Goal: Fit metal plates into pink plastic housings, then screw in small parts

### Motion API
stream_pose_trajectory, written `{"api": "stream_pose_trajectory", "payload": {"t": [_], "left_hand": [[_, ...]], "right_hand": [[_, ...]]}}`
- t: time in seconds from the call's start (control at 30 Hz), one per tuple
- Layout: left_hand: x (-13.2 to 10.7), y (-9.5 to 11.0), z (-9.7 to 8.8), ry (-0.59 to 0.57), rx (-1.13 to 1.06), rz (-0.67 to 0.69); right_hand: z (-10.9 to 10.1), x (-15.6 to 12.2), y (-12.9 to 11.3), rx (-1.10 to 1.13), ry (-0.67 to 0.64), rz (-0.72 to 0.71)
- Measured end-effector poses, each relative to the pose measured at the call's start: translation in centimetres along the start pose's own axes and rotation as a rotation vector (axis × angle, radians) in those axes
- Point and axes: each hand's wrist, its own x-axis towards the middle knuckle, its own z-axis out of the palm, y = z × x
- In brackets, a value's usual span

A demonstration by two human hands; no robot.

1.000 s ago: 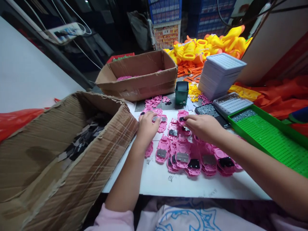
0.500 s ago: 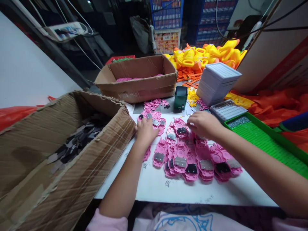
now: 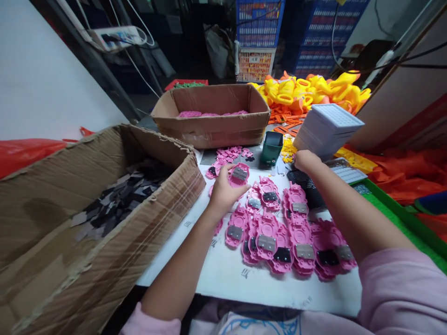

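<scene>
My left hand (image 3: 226, 191) grips a pink plastic shell (image 3: 240, 173) with a grey metal plate screwed on it, thumb along its lower edge. Beneath and behind that hand lie more pink pieces on the white tabletop. My right hand (image 3: 307, 163) is closed beside the stack of white trays (image 3: 326, 132); its fingertips are hidden, so what it holds cannot be made out. Just under it sits a black mesh-like tray (image 3: 309, 188), partly covered by the forearm. Several pink shells with grey or black plates (image 3: 267, 239) lie in overlapping rows between my arms.
A cardboard box (image 3: 167, 204) of dark and grey flat pieces stands at left. Another box (image 3: 209, 130) with pink parts is behind. A dark green cup (image 3: 271, 148), small yellow parts (image 3: 288, 150), a green tray (image 3: 394, 214) and a pile of yellow toys (image 3: 307, 90) surround the work area.
My left hand has picked up a pink shell from the group at its side. My right hand has moved away from the shells, rightward toward the white trays. The view has shifted slightly.
</scene>
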Motion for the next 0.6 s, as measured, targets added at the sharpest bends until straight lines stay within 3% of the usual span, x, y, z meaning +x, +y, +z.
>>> {"api": "stream_pose_trajectory", "payload": {"t": [0.13,0.27,0.33,0.43,0.47,0.53,0.6], "left_hand": [[-0.1,0.0,0.3,-0.043,-0.156,-0.048],[0.1,0.5,0.6,-0.109,-0.539,-0.208],[-0.2,1.0,0.7,-0.165,-0.739,-0.275],[-1.5,2.2,1.1,-0.295,-0.933,-0.322],[-2.1,2.6,1.2,-0.338,-0.969,-0.339],[-3.3,3.4,1.6,-0.401,-1.013,-0.391],[-4.2,4.0,2.0,-0.422,-1.040,-0.452]], "right_hand": [[0.0,0.6,-0.2,0.025,-0.024,0.057],[-1.2,-0.5,-0.8,0.119,0.035,-0.022],[-2.0,-2.4,-1.3,0.195,0.110,-0.094],[-2.6,-7.5,-1.7,0.347,0.239,-0.180],[-2.6,-9.6,-1.6,0.445,0.271,-0.203],[-2.1,-13.7,-1.3,1.034,0.258,-0.236],[-1.2,-17.1,-1.0,1.372,0.228,-0.217]]}}
